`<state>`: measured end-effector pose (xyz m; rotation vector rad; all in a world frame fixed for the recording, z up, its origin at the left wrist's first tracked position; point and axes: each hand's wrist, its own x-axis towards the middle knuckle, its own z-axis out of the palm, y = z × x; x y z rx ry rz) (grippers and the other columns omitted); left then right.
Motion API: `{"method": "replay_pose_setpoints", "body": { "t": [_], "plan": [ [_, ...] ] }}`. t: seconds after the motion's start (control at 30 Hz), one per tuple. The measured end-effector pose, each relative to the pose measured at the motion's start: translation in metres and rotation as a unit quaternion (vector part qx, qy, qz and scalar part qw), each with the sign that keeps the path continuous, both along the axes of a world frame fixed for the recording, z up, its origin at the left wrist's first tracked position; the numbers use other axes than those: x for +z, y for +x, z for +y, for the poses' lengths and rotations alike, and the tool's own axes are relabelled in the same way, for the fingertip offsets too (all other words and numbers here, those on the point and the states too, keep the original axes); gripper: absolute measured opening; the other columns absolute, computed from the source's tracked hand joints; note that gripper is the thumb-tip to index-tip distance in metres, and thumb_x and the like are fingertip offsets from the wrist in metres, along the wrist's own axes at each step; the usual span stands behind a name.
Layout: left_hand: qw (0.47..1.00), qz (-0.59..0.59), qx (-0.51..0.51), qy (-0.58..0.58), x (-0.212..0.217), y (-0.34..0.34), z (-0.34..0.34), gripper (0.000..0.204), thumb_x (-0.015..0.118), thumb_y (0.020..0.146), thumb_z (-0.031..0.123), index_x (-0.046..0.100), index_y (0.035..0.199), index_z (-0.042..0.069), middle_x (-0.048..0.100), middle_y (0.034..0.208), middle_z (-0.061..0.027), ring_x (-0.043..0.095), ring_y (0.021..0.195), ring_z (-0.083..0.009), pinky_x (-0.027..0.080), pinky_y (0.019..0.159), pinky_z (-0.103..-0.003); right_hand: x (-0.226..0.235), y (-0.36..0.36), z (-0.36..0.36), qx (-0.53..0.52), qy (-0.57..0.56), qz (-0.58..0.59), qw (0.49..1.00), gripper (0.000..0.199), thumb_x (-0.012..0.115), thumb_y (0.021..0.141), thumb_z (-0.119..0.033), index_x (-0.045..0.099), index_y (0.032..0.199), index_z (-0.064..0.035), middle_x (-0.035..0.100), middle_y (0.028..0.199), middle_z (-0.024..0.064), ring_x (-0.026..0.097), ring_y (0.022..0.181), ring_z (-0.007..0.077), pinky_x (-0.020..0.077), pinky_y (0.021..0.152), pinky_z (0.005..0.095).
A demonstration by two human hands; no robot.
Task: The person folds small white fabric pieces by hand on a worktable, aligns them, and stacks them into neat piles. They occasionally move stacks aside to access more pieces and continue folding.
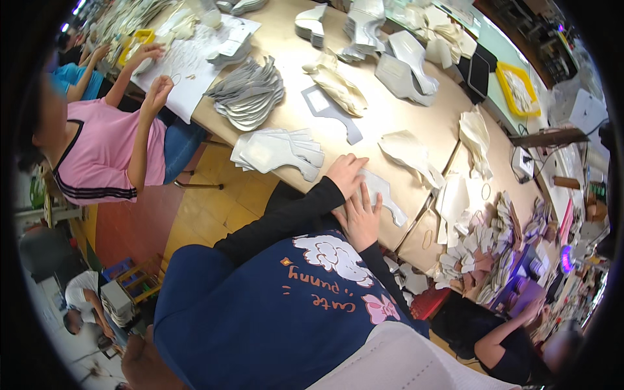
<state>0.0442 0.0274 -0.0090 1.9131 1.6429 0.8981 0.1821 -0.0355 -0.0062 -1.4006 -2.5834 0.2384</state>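
Observation:
A flat light-grey cut piece (382,192) with a bent, tapering outline lies at the near edge of the table, under both my hands. On its left end my left hand (346,174) rests with fingers reaching to the right. My right hand (362,220) lies flat on its near side, fingers spread. Left of my hands is a fanned stack of similar pale pieces (279,153). Farther off lies a single darker grey piece (328,112) with a pale square patch, next to crumpled cream pieces (338,81). Another cream piece (411,156) lies just beyond my hands.
A thick grey bundle (248,94) stands at the far left, several stacks (364,29) at the back. Yellow trays (517,90) hold pieces. Heaped scraps (478,253) cover the right side. A person in pink (107,146) sits at the left, another (513,341) at lower right.

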Motion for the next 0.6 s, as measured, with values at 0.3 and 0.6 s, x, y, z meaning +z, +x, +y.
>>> {"method": "replay_pose_setpoints", "body": {
  "t": [0.3,0.6],
  "plan": [
    [0.937,-0.276,-0.016,-0.213,0.027,-0.039,0.012,0.029,0.073,0.076,0.002,0.069,0.106,0.005,0.068,0.090,-0.0052,0.065,0.081,-0.0108,0.053,0.075,-0.025,-0.001,0.010,-0.008,0.028,0.067,0.214,0.974,0.047,0.072,0.084,-0.022,0.061,0.128,-0.0123,0.050,0.142,0.0097,0.039,0.137,0.0300,0.0241,0.114,0.0509],
    [0.983,0.040,0.174,-0.029,0.076,-0.197,0.010,0.030,0.068,0.082,0.006,0.068,0.112,0.005,0.068,0.101,-0.0102,0.066,0.094,-0.0241,0.051,0.085,-0.032,0.008,0.005,0.000,-0.038,0.003,0.240,0.970,0.049,0.072,0.078,-0.006,0.059,0.126,-0.0067,0.050,0.140,0.0139,0.049,0.127,0.0350,0.0410,0.104,0.0446]
  ]
}}
